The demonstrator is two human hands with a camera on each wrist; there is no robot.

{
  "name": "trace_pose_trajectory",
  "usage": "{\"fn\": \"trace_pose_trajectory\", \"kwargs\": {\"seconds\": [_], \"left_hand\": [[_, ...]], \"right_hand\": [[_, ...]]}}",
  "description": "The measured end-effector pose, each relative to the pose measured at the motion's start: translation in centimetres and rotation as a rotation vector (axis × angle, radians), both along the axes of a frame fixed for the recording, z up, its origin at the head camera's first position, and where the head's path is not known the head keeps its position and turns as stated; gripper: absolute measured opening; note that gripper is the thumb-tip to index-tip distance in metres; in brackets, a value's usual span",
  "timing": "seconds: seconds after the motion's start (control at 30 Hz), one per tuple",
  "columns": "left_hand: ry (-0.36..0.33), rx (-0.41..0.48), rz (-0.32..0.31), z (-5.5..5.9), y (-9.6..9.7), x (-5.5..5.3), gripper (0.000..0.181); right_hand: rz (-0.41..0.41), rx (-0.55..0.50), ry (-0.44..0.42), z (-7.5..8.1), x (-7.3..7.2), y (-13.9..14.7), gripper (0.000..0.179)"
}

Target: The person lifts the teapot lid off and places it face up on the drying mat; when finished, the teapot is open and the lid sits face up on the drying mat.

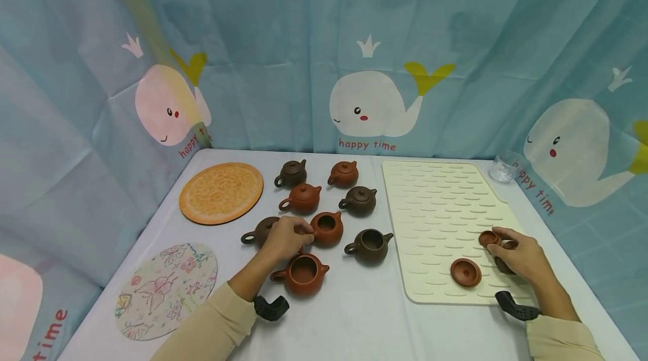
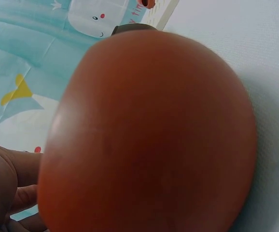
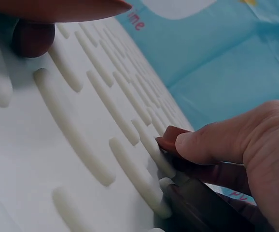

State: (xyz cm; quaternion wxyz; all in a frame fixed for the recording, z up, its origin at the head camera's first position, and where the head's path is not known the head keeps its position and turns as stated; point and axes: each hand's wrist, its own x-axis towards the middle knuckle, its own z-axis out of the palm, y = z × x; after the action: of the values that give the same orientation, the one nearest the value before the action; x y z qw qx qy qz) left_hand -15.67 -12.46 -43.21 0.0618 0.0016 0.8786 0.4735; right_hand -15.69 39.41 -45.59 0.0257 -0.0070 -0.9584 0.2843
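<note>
My left hand (image 1: 289, 236) is at a lidless reddish-brown teapot (image 1: 331, 231), fingers curled at its handle side; they hide the handle. Nearer me stands another open reddish teapot (image 1: 310, 284), below that hand. A similar reddish teapot body (image 2: 149, 130) fills most of the left wrist view. Over the cream ridged mat (image 1: 430, 226), my right hand (image 1: 521, 257) pinches a small reddish teapot lid (image 1: 488, 238) between thumb and fingers. Dark lids (image 1: 503, 265) lie partly hidden beneath that hand. Left of it a larger reddish lid (image 1: 466, 272) lies upside down on the mat.
Beside my left hand is a dark teapot (image 1: 263, 230); an open dark teapot (image 1: 371, 247) stands to the right. Several lidded teapots (image 1: 304, 199) are farther back. An orange round mat (image 1: 221, 192), a patterned mat (image 1: 167, 290) and a clear glass (image 1: 505, 167) lie around.
</note>
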Motion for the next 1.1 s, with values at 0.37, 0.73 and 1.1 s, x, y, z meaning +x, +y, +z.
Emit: {"fn": "trace_pose_trajectory", "kwargs": {"seconds": [0.37,0.73,1.1], "left_hand": [[-0.003,0.025,-0.009,0.0,-0.1,0.1,0.005],[-0.003,0.017,0.002,0.0,0.0,0.1,0.005],[-0.015,0.02,0.008,0.0,0.1,0.1,0.006]], "right_hand": [[0.044,-0.024,-0.009,0.2,-0.3,-0.5,0.053],[0.019,-0.021,0.032,0.0,0.5,0.5,0.055],[0.038,0.038,0.02,-0.2,0.3,0.5,0.058]]}}
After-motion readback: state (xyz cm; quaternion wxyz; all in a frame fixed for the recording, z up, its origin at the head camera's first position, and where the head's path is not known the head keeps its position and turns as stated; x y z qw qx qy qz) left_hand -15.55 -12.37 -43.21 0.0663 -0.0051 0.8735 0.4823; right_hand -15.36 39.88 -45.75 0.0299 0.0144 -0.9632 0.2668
